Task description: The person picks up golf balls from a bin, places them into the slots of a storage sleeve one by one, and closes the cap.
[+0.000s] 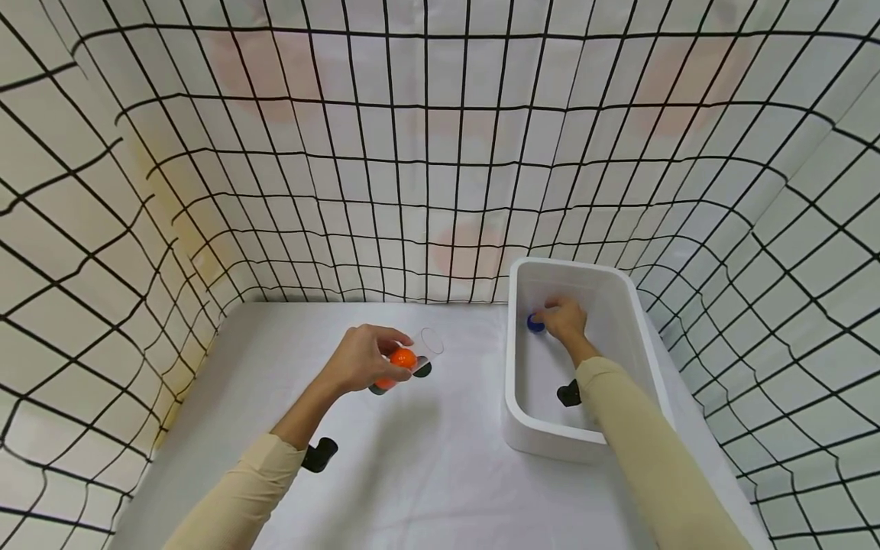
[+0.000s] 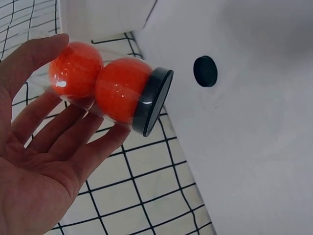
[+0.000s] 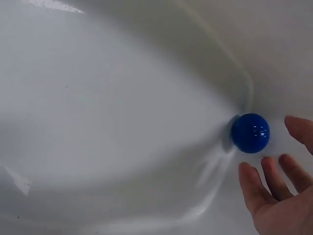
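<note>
The left hand [image 1: 360,357] holds a clear plastic tube [image 1: 409,359] above the white worktop [image 1: 426,473], its fingers [image 2: 73,142] curled under and around it. Two orange balls [image 2: 100,81] sit inside the tube, one against the other, the lower resting on the tube's black end cap [image 2: 154,102]. In the head view the tube tilts with its open mouth toward 2 o'clock. A separate black cap [image 1: 422,370] lies on the worktop just beneath the tube.

At 3 o'clock from the tube stands a white rectangular tub [image 1: 522,428]. The right hand [image 1: 567,321] reaches into it, fingers [image 3: 266,178] spread and released, grasping nothing. A blue ball [image 3: 250,132] lies on the tub floor in the far corner, at 11 o'clock from those fingers and just beside them; whether they touch it cannot be told.
</note>
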`<move>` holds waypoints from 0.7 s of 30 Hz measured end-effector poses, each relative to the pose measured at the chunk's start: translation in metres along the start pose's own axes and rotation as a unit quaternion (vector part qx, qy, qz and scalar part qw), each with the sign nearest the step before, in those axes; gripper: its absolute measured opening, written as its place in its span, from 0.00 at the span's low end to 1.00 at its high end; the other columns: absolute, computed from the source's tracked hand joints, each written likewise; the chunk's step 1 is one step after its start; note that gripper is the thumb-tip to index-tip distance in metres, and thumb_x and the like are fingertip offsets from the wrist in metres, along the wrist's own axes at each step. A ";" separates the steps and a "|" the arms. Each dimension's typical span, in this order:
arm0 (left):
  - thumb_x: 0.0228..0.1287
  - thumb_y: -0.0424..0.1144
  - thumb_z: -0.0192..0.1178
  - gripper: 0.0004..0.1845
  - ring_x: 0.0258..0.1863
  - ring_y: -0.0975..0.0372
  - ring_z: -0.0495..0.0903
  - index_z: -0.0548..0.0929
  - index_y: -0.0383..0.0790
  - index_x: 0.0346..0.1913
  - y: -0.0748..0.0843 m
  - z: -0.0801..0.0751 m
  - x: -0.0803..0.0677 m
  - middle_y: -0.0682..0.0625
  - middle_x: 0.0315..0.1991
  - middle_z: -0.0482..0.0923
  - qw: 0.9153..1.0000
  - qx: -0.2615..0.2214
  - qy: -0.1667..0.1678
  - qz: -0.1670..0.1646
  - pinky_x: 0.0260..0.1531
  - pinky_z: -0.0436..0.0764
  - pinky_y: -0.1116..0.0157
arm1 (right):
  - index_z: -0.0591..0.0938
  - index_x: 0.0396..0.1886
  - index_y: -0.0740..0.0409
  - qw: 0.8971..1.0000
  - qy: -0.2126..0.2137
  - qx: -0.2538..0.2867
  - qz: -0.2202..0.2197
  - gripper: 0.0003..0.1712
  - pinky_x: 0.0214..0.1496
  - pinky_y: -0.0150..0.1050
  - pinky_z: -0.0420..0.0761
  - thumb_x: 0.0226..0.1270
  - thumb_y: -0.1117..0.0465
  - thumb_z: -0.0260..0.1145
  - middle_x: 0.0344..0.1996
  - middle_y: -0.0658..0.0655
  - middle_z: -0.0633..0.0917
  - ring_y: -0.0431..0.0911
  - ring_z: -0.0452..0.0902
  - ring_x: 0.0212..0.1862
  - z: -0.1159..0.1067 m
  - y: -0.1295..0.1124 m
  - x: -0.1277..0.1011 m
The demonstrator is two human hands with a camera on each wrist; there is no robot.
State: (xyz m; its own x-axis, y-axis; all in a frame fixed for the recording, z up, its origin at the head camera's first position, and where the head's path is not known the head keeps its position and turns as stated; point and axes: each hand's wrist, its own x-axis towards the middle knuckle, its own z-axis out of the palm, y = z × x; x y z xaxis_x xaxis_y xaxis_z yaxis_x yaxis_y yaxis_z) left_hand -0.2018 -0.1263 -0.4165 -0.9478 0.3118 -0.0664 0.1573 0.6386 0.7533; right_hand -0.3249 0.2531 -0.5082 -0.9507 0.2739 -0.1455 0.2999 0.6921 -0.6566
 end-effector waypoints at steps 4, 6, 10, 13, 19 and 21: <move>0.50 0.38 0.76 0.21 0.40 0.57 0.83 0.89 0.43 0.50 -0.001 -0.002 -0.002 0.47 0.41 0.88 1.000 0.000 0.001 -0.003 0.34 0.86 0.65 | 0.79 0.63 0.63 0.999 -0.029 -0.017 -0.004 0.31 0.71 0.51 0.67 0.63 0.54 0.71 0.65 0.68 0.78 0.65 0.67 0.69 0.003 0.004 0.005; 0.50 0.38 0.76 0.21 0.40 0.57 0.83 0.88 0.42 0.51 -0.002 -0.003 -0.002 0.47 0.41 0.88 1.000 0.003 0.002 -0.003 0.34 0.86 0.65 | 0.79 0.63 0.63 0.999 -0.038 -0.012 0.000 0.30 0.62 0.45 0.76 0.64 0.55 0.71 0.63 0.68 0.79 0.62 0.76 0.62 0.004 0.005 0.006; 0.51 0.39 0.76 0.22 0.40 0.57 0.83 0.88 0.41 0.51 -0.003 -0.003 -0.003 0.47 0.41 0.88 1.000 0.006 0.001 -0.004 0.34 0.86 0.64 | 0.79 0.63 0.64 0.998 -0.053 0.035 0.019 0.30 0.39 0.34 0.83 0.63 0.59 0.72 0.59 0.69 0.81 0.50 0.83 0.37 0.006 0.007 0.008; 0.51 0.39 0.76 0.21 0.40 0.58 0.84 0.88 0.43 0.51 -0.005 -0.004 -0.004 0.47 0.42 0.88 1.000 0.009 0.002 -0.007 0.35 0.86 0.64 | 0.77 0.65 0.66 0.992 -0.075 0.091 0.035 0.32 0.45 0.40 0.87 0.62 0.63 0.71 0.55 0.69 0.81 0.47 0.81 0.38 0.007 0.010 0.010; 0.51 0.38 0.76 0.20 0.41 0.57 0.84 0.89 0.44 0.50 -0.008 -0.004 -0.005 0.47 0.42 0.88 1.000 0.006 0.005 -0.011 0.35 0.87 0.63 | 0.71 0.71 0.66 0.973 -0.142 0.172 0.060 0.35 0.64 0.50 0.80 0.65 0.66 0.68 0.59 0.67 0.78 0.58 0.78 0.56 0.006 0.020 0.014; 0.51 0.38 0.76 0.20 0.41 0.57 0.84 0.89 0.44 0.50 -0.008 -0.003 -0.006 0.47 0.42 0.88 1.000 0.005 0.006 -0.013 0.35 0.87 0.63 | 0.69 0.71 0.68 0.967 -0.166 0.185 0.063 0.34 0.66 0.51 0.78 0.67 0.66 0.66 0.59 0.65 0.80 0.59 0.76 0.59 0.005 0.023 0.015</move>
State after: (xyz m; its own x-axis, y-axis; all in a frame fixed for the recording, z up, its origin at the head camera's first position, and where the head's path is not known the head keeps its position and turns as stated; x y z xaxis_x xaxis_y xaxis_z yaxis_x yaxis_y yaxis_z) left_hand -0.1984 -0.1356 -0.4201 -0.9551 0.2859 -0.0782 0.1349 0.6542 0.7442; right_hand -0.3328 0.2697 -0.5287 -0.9002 0.0677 -0.4303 0.4238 0.3645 -0.8292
